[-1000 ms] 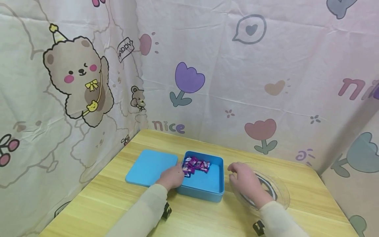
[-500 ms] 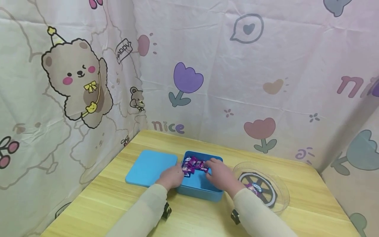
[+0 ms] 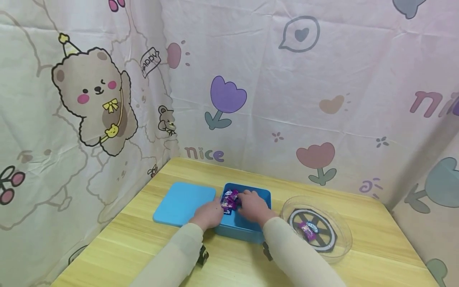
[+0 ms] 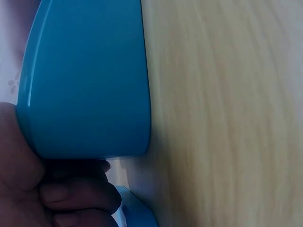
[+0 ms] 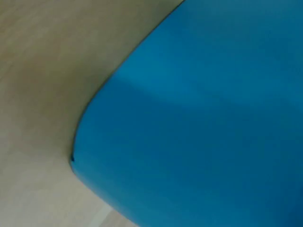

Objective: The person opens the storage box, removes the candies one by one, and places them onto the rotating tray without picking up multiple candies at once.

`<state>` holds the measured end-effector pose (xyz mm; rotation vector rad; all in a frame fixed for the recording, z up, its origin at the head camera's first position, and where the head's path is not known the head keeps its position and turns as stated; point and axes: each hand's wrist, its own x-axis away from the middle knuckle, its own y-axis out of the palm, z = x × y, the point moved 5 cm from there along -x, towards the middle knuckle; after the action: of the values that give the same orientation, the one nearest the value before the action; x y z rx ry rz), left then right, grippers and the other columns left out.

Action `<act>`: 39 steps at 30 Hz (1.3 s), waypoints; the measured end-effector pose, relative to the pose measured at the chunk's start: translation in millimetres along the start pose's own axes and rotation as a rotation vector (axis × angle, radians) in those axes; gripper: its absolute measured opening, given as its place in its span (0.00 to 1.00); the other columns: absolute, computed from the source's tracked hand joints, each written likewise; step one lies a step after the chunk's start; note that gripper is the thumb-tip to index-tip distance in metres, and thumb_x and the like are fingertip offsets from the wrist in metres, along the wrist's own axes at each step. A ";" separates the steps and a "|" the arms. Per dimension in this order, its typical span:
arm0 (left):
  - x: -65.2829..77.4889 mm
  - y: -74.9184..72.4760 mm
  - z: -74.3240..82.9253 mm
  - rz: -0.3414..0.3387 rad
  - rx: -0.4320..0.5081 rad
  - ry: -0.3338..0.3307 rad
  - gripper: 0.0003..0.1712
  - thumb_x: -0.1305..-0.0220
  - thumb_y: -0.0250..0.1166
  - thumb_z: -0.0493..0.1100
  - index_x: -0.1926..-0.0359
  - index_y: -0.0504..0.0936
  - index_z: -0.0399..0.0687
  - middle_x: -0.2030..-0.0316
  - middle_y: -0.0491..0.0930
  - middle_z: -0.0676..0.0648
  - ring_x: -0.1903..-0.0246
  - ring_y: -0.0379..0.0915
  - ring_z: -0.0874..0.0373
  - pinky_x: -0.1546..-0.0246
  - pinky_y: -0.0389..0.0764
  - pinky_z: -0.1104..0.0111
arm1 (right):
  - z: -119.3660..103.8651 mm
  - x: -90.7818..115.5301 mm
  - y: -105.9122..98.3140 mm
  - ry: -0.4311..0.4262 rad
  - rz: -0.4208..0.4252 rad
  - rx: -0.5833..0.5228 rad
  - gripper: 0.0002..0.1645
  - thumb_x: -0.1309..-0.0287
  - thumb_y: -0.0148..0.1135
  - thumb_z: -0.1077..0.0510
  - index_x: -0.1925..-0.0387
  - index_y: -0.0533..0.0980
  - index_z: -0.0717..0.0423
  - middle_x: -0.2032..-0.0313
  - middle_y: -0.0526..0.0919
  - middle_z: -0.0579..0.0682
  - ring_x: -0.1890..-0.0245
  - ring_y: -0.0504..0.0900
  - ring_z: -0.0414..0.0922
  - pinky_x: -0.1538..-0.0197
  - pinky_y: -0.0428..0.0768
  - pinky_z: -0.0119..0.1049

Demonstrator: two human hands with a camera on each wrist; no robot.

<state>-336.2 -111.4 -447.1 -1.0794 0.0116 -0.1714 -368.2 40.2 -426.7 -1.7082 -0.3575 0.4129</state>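
The head view shows the left hand point(image 3: 208, 215) gripping the blue box point(image 3: 233, 232) at nine o'clock; inside, toward ten, lie purple candies point(image 3: 228, 204), their long axes pointing in mixed directions. At their three o'clock the right hand point(image 3: 254, 206) seems to be picking, which calls for a fine pinch; whether it holds one, I cannot tell.

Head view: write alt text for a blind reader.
A person's right hand reaches for purple-wrapped candies in an open blue box while the left hand holds its left side. A blue lid lies flat left of the box; a round clear dish with wrapped candy sits to the right on the wood-grain table.
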 end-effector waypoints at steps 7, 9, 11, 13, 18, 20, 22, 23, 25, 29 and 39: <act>-0.5 0.0 -0.7 0.009 -0.004 0.015 0.29 0.24 0.47 0.42 0.30 0.63 0.27 0.43 0.79 0.34 0.51 0.78 0.45 0.50 0.79 0.46 | 1.3 -0.2 9.3 0.037 -0.038 0.041 0.30 0.37 0.67 0.52 0.34 0.76 0.55 0.38 0.78 0.56 0.44 0.75 0.57 0.40 0.77 0.55; -0.8 0.2 -1.3 0.010 -0.005 0.014 0.29 0.24 0.47 0.42 0.30 0.63 0.27 0.43 0.79 0.33 0.49 0.78 0.43 0.49 0.79 0.45 | 1.7 1.2 9.4 0.033 -0.032 0.045 0.30 0.37 0.67 0.52 0.35 0.77 0.56 0.39 0.78 0.56 0.46 0.75 0.57 0.41 0.78 0.54; -0.8 0.0 -1.2 0.011 -0.005 0.011 0.29 0.24 0.47 0.42 0.29 0.62 0.27 0.42 0.78 0.33 0.48 0.78 0.42 0.49 0.79 0.45 | 3.2 2.5 9.5 0.028 -0.026 0.051 0.29 0.37 0.67 0.52 0.36 0.77 0.56 0.41 0.79 0.56 0.49 0.75 0.55 0.43 0.78 0.53; -0.5 0.1 -1.3 0.011 -0.001 0.004 0.30 0.24 0.46 0.42 0.28 0.61 0.27 0.41 0.77 0.33 0.46 0.77 0.40 0.48 0.78 0.44 | 5.0 3.4 10.0 0.023 -0.021 0.058 0.28 0.37 0.66 0.52 0.37 0.78 0.57 0.45 0.80 0.55 0.54 0.74 0.53 0.46 0.79 0.50; 0.5 0.5 -1.0 0.012 0.012 -0.009 0.30 0.24 0.46 0.42 0.28 0.61 0.27 0.39 0.76 0.32 0.43 0.75 0.38 0.45 0.76 0.43 | 10.3 5.4 12.0 0.034 -0.023 0.036 0.17 0.36 0.66 0.54 0.50 0.83 0.58 0.62 0.77 0.51 0.63 0.70 0.48 0.55 0.78 0.45; 1.1 0.2 -0.5 0.012 0.013 -0.009 0.30 0.24 0.46 0.41 0.28 0.61 0.27 0.40 0.76 0.32 0.43 0.75 0.38 0.45 0.76 0.43 | 12.3 6.8 11.7 0.045 -0.028 0.014 0.12 0.36 0.66 0.55 0.56 0.84 0.58 0.65 0.74 0.50 0.65 0.71 0.48 0.56 0.78 0.44; 1.2 0.0 -0.3 0.012 0.012 -0.008 0.30 0.24 0.46 0.41 0.28 0.61 0.27 0.40 0.76 0.32 0.43 0.75 0.38 0.45 0.76 0.43 | 13.8 8.6 10.8 0.054 -0.036 0.001 0.10 0.35 0.66 0.55 0.58 0.85 0.57 0.66 0.74 0.49 0.64 0.71 0.47 0.54 0.79 0.43; 1.3 -0.5 -0.1 0.012 0.012 -0.006 0.30 0.25 0.46 0.41 0.28 0.61 0.26 0.40 0.76 0.32 0.43 0.75 0.38 0.45 0.76 0.42 | 14.3 9.7 9.9 0.056 -0.038 -0.012 0.10 0.35 0.66 0.56 0.58 0.85 0.57 0.65 0.74 0.49 0.64 0.72 0.47 0.53 0.79 0.44; 1.3 -0.2 -0.5 0.010 0.012 -0.008 0.31 0.24 0.45 0.41 0.28 0.60 0.27 0.39 0.76 0.32 0.43 0.75 0.38 0.45 0.76 0.43 | 14.8 12.3 8.3 0.056 -0.046 -0.030 0.10 0.35 0.66 0.56 0.57 0.85 0.57 0.65 0.76 0.50 0.63 0.74 0.47 0.50 0.80 0.45; 1.6 0.0 -0.8 0.013 0.014 -0.004 0.30 0.24 0.45 0.42 0.28 0.61 0.27 0.39 0.76 0.32 0.44 0.76 0.39 0.45 0.76 0.44 | 16.1 16.9 7.2 0.055 -0.067 -0.041 0.11 0.34 0.66 0.56 0.54 0.85 0.56 0.62 0.80 0.51 0.58 0.77 0.48 0.45 0.80 0.49; 1.6 -1.3 0.4 0.008 0.007 -0.029 0.30 0.24 0.46 0.42 0.29 0.61 0.27 0.40 0.76 0.32 0.44 0.76 0.40 0.44 0.76 0.44 | 13.5 23.9 6.2 0.006 -0.087 -0.027 0.04 0.35 0.65 0.58 0.63 0.84 0.52 0.66 0.80 0.47 0.60 0.77 0.47 0.46 0.80 0.48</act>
<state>-334.8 -111.9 -445.7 -1.0749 -0.0109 -0.1483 -353.2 61.8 -436.8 -1.7136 -0.4330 0.3406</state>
